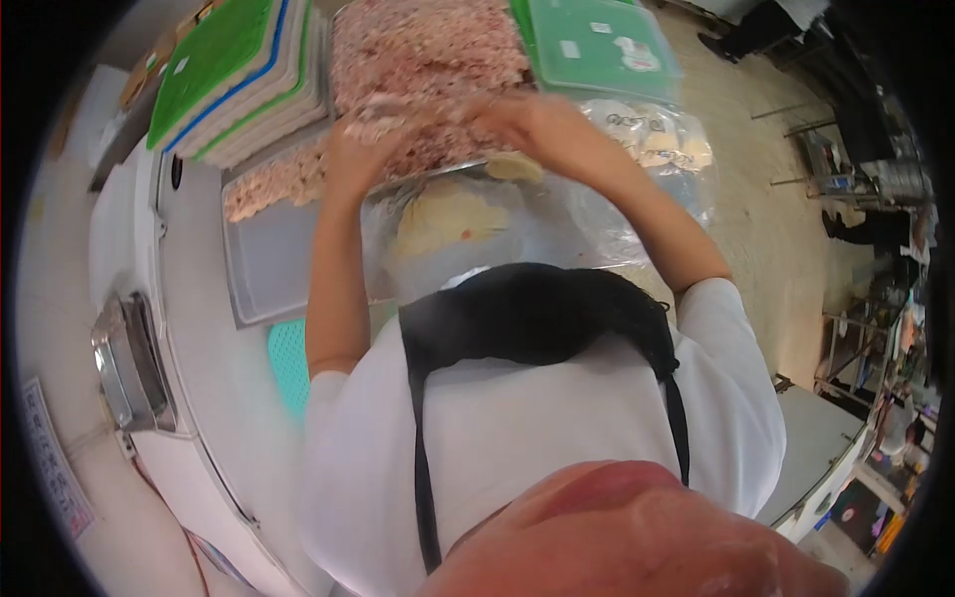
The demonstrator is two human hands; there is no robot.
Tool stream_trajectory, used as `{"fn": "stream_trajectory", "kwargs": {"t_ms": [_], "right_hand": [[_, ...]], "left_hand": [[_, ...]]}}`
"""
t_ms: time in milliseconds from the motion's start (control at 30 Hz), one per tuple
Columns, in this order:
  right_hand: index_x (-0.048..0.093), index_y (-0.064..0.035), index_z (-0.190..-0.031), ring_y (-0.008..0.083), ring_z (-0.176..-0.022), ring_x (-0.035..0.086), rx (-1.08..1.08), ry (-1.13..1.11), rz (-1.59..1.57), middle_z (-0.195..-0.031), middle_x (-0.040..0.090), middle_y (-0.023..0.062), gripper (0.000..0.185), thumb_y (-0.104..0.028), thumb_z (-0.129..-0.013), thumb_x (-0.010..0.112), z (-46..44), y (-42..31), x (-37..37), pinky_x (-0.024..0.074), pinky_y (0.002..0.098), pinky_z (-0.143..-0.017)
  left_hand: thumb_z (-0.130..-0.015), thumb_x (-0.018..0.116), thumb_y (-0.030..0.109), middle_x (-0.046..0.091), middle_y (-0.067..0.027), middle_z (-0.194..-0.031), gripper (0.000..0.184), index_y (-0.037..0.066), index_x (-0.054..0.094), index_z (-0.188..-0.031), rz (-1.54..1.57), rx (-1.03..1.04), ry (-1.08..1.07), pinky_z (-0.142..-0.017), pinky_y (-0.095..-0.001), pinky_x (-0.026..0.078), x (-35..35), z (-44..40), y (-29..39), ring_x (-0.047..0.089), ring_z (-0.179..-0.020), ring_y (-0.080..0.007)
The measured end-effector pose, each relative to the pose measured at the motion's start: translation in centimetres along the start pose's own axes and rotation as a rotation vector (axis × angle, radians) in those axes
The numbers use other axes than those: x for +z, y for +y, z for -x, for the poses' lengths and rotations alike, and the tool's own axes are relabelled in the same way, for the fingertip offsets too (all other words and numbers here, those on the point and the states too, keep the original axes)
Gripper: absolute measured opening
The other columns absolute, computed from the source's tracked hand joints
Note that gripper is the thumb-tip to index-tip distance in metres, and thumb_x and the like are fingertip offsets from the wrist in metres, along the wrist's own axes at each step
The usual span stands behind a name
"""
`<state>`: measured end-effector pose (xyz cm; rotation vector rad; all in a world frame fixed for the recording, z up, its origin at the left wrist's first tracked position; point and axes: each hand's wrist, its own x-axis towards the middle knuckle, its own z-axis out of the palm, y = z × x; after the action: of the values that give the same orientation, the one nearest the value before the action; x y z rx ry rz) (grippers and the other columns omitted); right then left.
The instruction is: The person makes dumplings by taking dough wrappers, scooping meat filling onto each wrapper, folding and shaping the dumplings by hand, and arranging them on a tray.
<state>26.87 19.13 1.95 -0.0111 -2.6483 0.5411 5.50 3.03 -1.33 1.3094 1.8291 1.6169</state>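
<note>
A large heap of pink minced filling (428,55) fills a tray at the top middle. Both hands are over its near edge and blurred by motion. My left hand (358,139) is at the heap's left side, its fingers smeared. To the right, my right hand (512,119) reaches over the filling with its fingers bent and blurred. Whether either holds anything cannot be made out. Pale round wrappers (448,219) lie in clear plastic just below the hands. On the left, a metal tray (274,261) bears rows of small pinkish pieces (274,187) along its far side.
Stacked trays with green and blue rims (214,75) stand at the upper left. A translucent green lid (607,50) lies at the upper right, above bagged wrappers (662,139). A turquoise basket (288,363) is near my left elbow. Another person's legs (751,30) show far right.
</note>
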Motion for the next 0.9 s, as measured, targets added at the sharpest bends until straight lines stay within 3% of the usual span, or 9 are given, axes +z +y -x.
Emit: {"fn": "stream_trajectory", "kwargs": {"t_ms": [100, 233, 300, 333, 500, 600, 700, 767, 900], "right_hand": [[0.063, -0.0131, -0.109, 0.034, -0.079, 0.061, 0.206, 0.087, 0.221, -0.094, 0.064, 0.0128, 0.024, -0.022, -0.089, 0.055, -1.6, -4.1, -1.6, 0.0496, 0.0425, -0.069], [0.061, -0.0106, -0.111, 0.0346, -0.075, 0.06, 0.14, 0.131, 0.137, -0.086, 0.061, 0.0121, 0.024, -0.023, -0.091, 0.055, -0.8, 2.3, 6.1, 0.0486, 0.0435, -0.066], [0.062, -0.0086, -0.112, 0.0331, -0.079, 0.061, 0.352, -0.206, 0.257, -0.091, 0.063, 0.0139, 0.027, -0.025, -0.092, 0.055, 0.6, 4.6, 6.0, 0.0493, 0.0399, -0.07], [0.062, -0.0076, -0.113, 0.0323, -0.081, 0.062, 0.46, -0.368, 0.316, -0.094, 0.064, 0.0148, 0.029, -0.026, -0.092, 0.055, 0.8, 4.9, 5.5, 0.0496, 0.0381, -0.072], [0.062, -0.0027, -0.115, 0.0184, -0.09, 0.063, 0.606, -0.093, -0.322, -0.105, 0.067, 0.0136, 0.032, -0.025, -0.092, 0.057, 1.2, 0.1, 0.3, 0.0477, 0.0279, -0.08], [0.062, -0.002, -0.116, 0.0126, -0.089, 0.061, 0.432, -0.088, -0.37, -0.103, 0.067, 0.0102, 0.033, -0.024, -0.092, 0.059, -0.2, -2.2, 0.8, 0.0469, 0.0262, -0.079], [0.062, -0.002, -0.116, 0.012, -0.087, 0.06, 0.461, -0.194, -0.469, -0.102, 0.068, 0.0096, 0.034, -0.027, -0.093, 0.058, -0.8, -2.9, 2.0, 0.0462, 0.0256, -0.078], [0.062, -0.0018, -0.115, 0.0125, -0.084, 0.06, 0.422, -0.273, -0.375, -0.104, 0.067, 0.0104, 0.035, -0.029, -0.093, 0.058, -0.8, 0.5, 2.3, 0.0462, 0.0255, -0.077], [0.065, -0.0098, -0.11, 0.0266, -0.071, 0.062, 0.186, 0.02, 0.303, -0.084, 0.064, 0.0089, 0.026, -0.025, -0.09, 0.059, -0.8, -0.5, -0.2, 0.0493, 0.0377, -0.064]], "left_hand": [[-0.081, 0.067, 0.01, 0.065, -0.0066, -0.087, 0.018, 0.0, 0.064, -0.097, 0.208, -0.363, 0.079, -0.061, -0.0263, 0.047, -0.6, -0.9, -2.3, 0.059, -0.074, -0.0115], [-0.084, 0.066, 0.011, 0.065, -0.0048, -0.088, 0.019, 0.0, 0.064, -0.1, 0.185, -0.283, -0.08, -0.059, -0.0252, 0.045, -2.3, -0.8, -2.6, 0.056, -0.07, -0.0096], [-0.084, 0.066, 0.011, 0.065, -0.0045, -0.092, 0.019, 0.0, 0.064, -0.1, 0.14, -0.4, -0.188, -0.062, -0.0242, 0.045, -3.2, -0.9, -2.6, 0.057, -0.071, -0.01], [-0.082, 0.069, 0.014, 0.064, -0.0048, -0.093, 0.024, 0.001, 0.063, -0.102, 0.156, -0.305, -0.17, -0.063, -0.0246, 0.046, -3.7, -1.0, -1.8, 0.058, -0.075, -0.0107], [-0.076, 0.076, 0.02, 0.062, -0.0092, -0.107, 0.052, 0.004, 0.052, -0.12, -0.035, 0.177, -0.065, -0.077, -0.0296, 0.05, -4.3, -1.1, -0.7, 0.061, -0.092, -0.0183], [-0.077, 0.077, 0.016, 0.059, -0.0083, -0.115, 0.064, 0.002, 0.043, -0.129, -0.356, 0.46, -0.333, -0.086, -0.0293, 0.048, -4.7, -2.1, 1.8, 0.058, -0.1, -0.0156], [-0.072, 0.078, 0.024, 0.065, -0.0088, -0.105, 0.046, 0.004, 0.06, -0.109, -0.251, 0.152, -0.131, -0.082, -0.032, 0.049, -4.3, -1.3, -2.2, 0.061, -0.092, -0.0201], [-0.073, 0.077, 0.025, 0.066, -0.0082, -0.1, 0.039, 0.004, 0.063, -0.103, -0.218, 0.174, -0.306, -0.08, -0.0322, 0.049, -3.7, -2.1, -0.8, 0.061, -0.09, -0.0192], [-0.074, 0.075, 0.027, 0.066, -0.0074, -0.095, 0.036, 0.003, 0.065, -0.099, -0.257, -0.124, -0.219, -0.077, -0.0321, 0.049, -1.8, -2.2, 0.9, 0.062, -0.087, -0.0179]]}}
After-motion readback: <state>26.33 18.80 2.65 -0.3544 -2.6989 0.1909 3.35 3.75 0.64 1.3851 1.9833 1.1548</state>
